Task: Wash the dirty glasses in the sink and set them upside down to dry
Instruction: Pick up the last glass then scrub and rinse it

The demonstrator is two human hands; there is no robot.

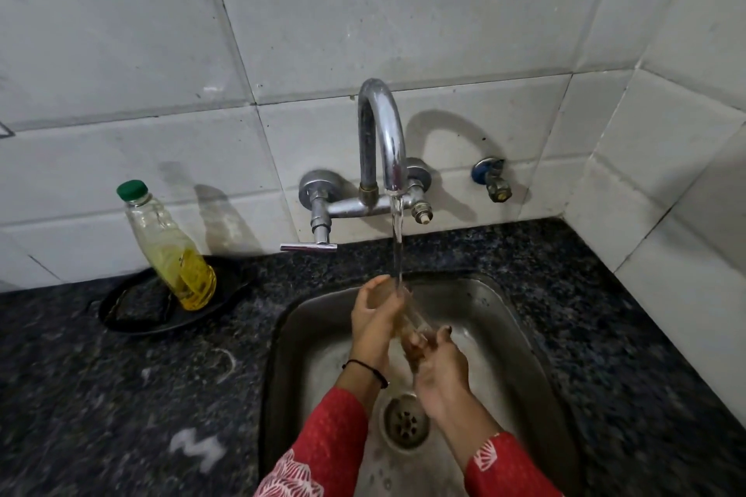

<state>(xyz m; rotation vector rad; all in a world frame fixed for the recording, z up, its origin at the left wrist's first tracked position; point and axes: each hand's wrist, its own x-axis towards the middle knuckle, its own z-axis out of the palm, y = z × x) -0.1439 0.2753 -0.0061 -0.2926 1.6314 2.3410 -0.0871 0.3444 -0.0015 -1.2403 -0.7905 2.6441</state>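
Note:
A clear glass (412,318) is held tilted over the steel sink (504,311), under the water stream (397,242) running from the chrome tap (383,133). My left hand (375,315) wraps around the glass's upper end, where the water lands. My right hand (438,371) grips the lower end. The glass is blurred and mostly covered by my fingers. No other glasses are in view.
A bottle of yellow liquid with a green cap (171,250) stands on a black tray (133,315) left of the sink on the dark granite counter (121,395). The tap lever (309,247) sticks out leftward. A drain (405,422) lies below my hands. Tiled walls close the back and right.

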